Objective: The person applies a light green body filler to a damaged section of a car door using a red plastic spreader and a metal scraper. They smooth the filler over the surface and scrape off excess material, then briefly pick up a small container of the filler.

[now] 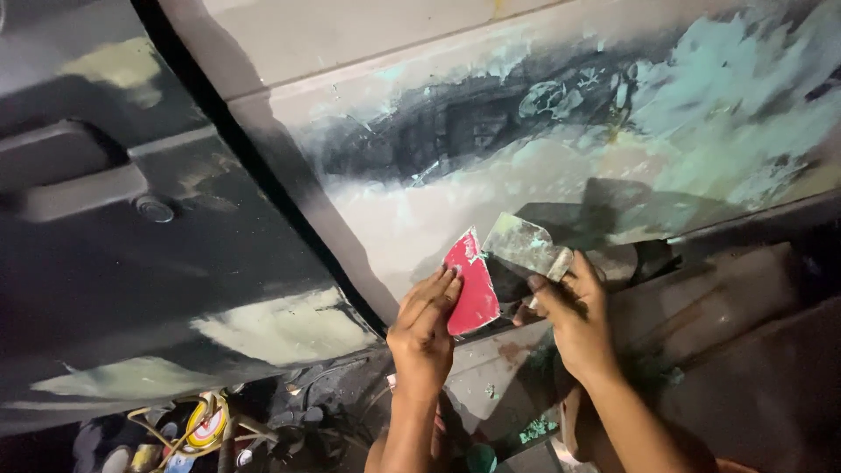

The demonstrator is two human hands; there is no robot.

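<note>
Two hands raised at the patched car panel [526,175]: left hand [422,337] gripping a red spreader [473,285], right hand [578,320] at three o'clock pinching a putty knife [526,245], blades touching.

at the bottom left, below the dark car door [131,263], you have a round can [207,427] with a yellow, white and red label, and small containers [144,456] just beside it, too blurred to tell.

Floor [517,385]: dark, stained, with greenish smears. Lying on it at lower left: a yellow coiled hose [203,422] and small cans [144,457], partly obscured.
</note>
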